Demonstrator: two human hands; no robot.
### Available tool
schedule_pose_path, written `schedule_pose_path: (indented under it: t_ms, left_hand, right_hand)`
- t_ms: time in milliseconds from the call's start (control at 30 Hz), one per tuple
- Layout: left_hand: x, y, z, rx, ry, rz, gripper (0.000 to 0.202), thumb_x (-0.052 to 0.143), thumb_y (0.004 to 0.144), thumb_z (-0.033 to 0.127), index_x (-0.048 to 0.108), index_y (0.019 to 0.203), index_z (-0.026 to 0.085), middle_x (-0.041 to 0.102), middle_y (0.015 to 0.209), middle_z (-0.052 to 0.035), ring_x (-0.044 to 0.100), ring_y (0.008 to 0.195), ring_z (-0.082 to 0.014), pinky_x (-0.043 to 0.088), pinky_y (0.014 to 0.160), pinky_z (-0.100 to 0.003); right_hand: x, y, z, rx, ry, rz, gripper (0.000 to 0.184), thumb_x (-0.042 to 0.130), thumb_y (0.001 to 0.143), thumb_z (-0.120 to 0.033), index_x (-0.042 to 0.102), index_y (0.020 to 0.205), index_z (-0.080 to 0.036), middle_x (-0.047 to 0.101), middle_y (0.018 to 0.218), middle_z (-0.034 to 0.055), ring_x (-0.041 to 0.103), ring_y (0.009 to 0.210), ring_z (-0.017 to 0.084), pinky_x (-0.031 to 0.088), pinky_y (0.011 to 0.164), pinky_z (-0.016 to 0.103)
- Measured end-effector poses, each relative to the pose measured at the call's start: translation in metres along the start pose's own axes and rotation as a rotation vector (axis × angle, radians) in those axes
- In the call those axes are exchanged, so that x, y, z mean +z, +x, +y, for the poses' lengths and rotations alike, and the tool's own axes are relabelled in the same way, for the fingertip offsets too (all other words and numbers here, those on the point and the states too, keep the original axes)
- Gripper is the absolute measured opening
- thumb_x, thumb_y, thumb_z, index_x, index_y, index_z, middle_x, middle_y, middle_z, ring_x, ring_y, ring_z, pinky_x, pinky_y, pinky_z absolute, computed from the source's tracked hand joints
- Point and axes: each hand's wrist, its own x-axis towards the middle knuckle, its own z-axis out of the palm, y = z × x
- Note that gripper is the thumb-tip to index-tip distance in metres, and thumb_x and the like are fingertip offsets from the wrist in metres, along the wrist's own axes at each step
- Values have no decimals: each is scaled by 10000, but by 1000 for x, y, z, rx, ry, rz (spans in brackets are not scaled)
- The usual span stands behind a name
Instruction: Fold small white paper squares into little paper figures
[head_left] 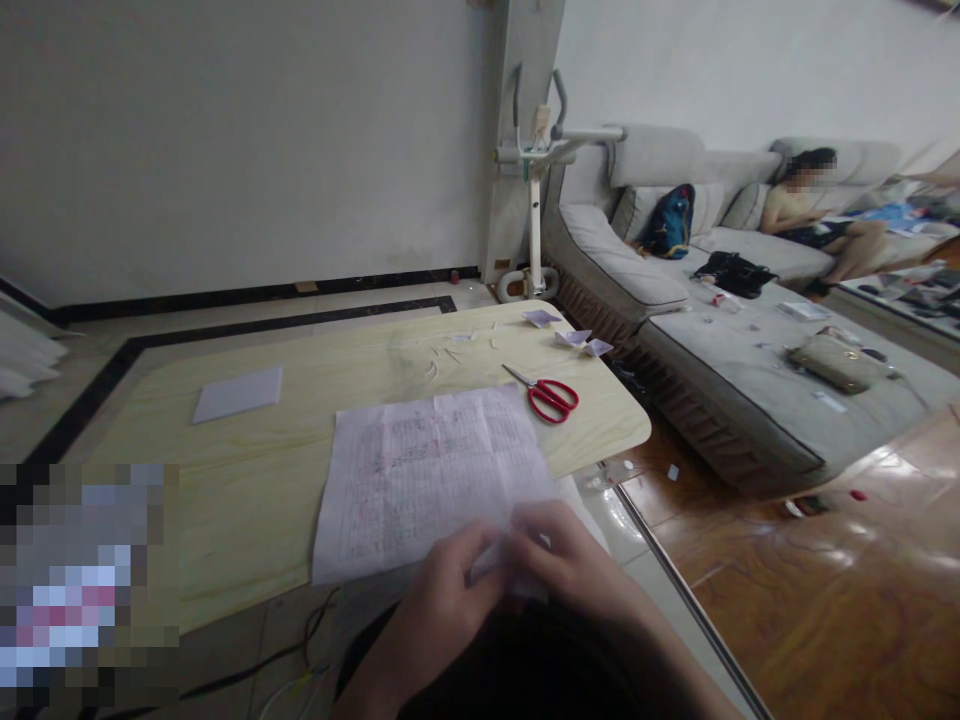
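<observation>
Close to my body, my left hand (466, 570) and my right hand (559, 550) are closed together on a small piece of folded paper (491, 556). Fingers cover most of it, and the right hand is slightly blurred. Just beyond them a large creased printed sheet (427, 470) lies flat at the table's near edge. A pair of red-handled scissors (551, 398) rests at the sheet's upper right corner, blades pointing left. Several small folded paper shapes (574, 338) sit near the table's far right corner.
On the wooden table (247, 500) are a white paper stack (238, 394) and thin paper scraps (450, 354). Cables (307, 640) hang below the near edge. To the right stands a grey sofa (750, 370) with bags and a seated person (806, 210). Exercise equipment (535, 220) stands behind the table.
</observation>
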Motion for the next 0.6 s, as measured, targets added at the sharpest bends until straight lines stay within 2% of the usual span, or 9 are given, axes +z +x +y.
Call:
schedule_pose_path:
  t_ms: [100, 267, 467, 600]
  left_hand:
    - [0, 0, 0, -53, -32, 19, 215, 687, 815, 316, 738, 987, 199, 764, 787, -22, 705, 733, -204, 537, 694, -281]
    - [1, 3, -5, -114, -262, -185, 135, 638, 787, 269, 697, 805, 150, 735, 613, -25, 686, 559, -170, 532, 555, -250]
    - [1, 3, -7, -76, -176, -84, 193, 621, 814, 291, 644, 669, 166, 683, 567, -2, 651, 552, -140, 511, 562, -223]
    - [1, 0, -5, -69, -118, -39, 127, 631, 796, 275, 660, 719, 177, 641, 543, 26, 596, 523, -127, 466, 521, -207]
  right_hand:
    - [2, 0, 4, 21, 99, -31, 354, 525, 916, -408, 446, 641, -200, 412, 609, -39, 411, 585, 120, 320, 519, 233]
    - [7, 0, 6, 109, 312, 41, 437, 562, 884, -515, 382, 625, -212, 339, 602, -60, 354, 533, 96, 276, 462, 213]
    - [6, 1, 6, 101, 359, 100, 463, 622, 844, -538, 408, 612, -200, 366, 605, -57, 359, 561, 97, 291, 482, 208]
    - [1, 1, 4, 92, 340, -66, 424, 627, 862, -539, 553, 693, -157, 473, 630, -38, 426, 585, 105, 344, 535, 218]
